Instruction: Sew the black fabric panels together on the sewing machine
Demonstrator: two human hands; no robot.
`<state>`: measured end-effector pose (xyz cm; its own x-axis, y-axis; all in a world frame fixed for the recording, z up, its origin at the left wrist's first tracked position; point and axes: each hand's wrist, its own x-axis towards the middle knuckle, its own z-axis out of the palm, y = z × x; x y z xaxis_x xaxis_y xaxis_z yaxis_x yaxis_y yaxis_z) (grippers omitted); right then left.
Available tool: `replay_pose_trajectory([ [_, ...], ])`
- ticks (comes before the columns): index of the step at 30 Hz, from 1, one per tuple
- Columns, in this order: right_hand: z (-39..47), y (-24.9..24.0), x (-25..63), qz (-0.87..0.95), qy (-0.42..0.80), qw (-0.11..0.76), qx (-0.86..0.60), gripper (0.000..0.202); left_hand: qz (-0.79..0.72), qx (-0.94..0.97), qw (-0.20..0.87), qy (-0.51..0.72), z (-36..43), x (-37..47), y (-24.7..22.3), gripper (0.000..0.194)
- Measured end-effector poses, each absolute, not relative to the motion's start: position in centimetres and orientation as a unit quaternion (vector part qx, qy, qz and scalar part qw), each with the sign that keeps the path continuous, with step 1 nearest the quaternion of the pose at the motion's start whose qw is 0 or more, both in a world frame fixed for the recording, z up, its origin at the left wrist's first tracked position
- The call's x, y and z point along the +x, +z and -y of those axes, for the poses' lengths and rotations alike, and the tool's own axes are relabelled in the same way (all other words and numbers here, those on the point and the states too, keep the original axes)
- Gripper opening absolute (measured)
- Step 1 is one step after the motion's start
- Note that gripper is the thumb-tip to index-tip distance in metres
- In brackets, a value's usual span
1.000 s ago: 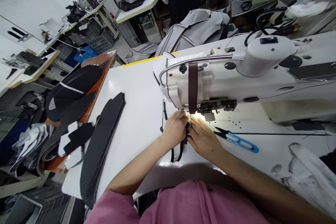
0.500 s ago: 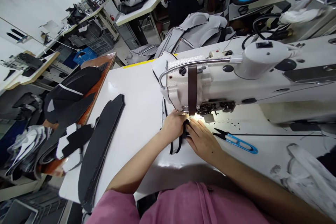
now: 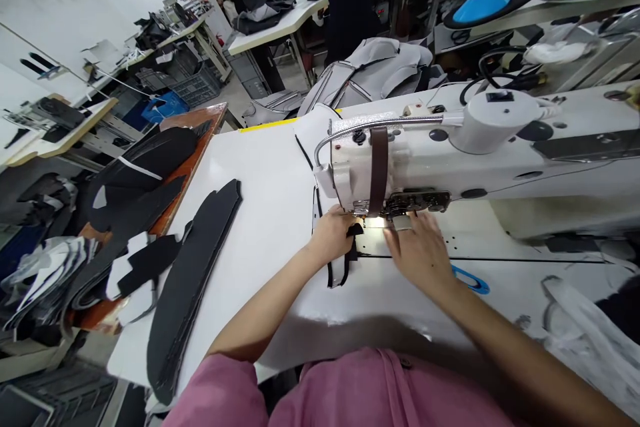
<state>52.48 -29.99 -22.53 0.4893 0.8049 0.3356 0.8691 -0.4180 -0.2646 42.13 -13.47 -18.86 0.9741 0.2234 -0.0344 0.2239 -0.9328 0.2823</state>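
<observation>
Beside the needle area of a white sewing machine (image 3: pixel 415 153), my left hand (image 3: pixel 331 235) is closed on a small fabric piece (image 3: pixel 345 263) with black edging. The piece trails toward me over the machine bed, and its far end is hidden by my fingers. My right hand (image 3: pixel 423 250) lies further right on the lit metal plate, thumb apart from the stretched fingers, holding nothing visible. Its fingertips reach under the machine head by a small pale block. Blue thread snips (image 3: pixel 471 279) lie partly covered by my right forearm.
A stack of long dark padded panels (image 3: pixel 195 287) lies on the table's left side. Further left, a brown side table (image 3: pixel 193 167) bears black and white cut pieces. Grey sewn covers (image 3: pixel 370 70) are heaped behind the machine. Another person (image 3: pixel 347 0) stands at the far table.
My right hand has left the fabric piece and moved right under the machine head, covering much of the snips. My left hand stays at the piece. The view has shifted slightly.
</observation>
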Motion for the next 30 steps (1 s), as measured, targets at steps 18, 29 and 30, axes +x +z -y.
replay_pose_trajectory([
  [18, 26.5, -23.2, 49.1, 0.649, -0.107, 0.253, -0.71, 0.031, 0.038, 0.993, 0.015, -0.108, 10.2, 42.5, -16.0, 0.022],
  [29, 29.8, -22.3, 53.4, 0.743, -0.036, 0.196, -0.639, 0.033, -0.106, 0.984, 0.009, -0.145, 16.8, 41.7, -16.1, 0.034],
  [30, 29.8, -22.4, 53.3, 0.742, -0.037, 0.198, -0.64, 0.033, -0.111, 0.984, 0.013, -0.142, 16.8, 41.6, -16.1, 0.035],
])
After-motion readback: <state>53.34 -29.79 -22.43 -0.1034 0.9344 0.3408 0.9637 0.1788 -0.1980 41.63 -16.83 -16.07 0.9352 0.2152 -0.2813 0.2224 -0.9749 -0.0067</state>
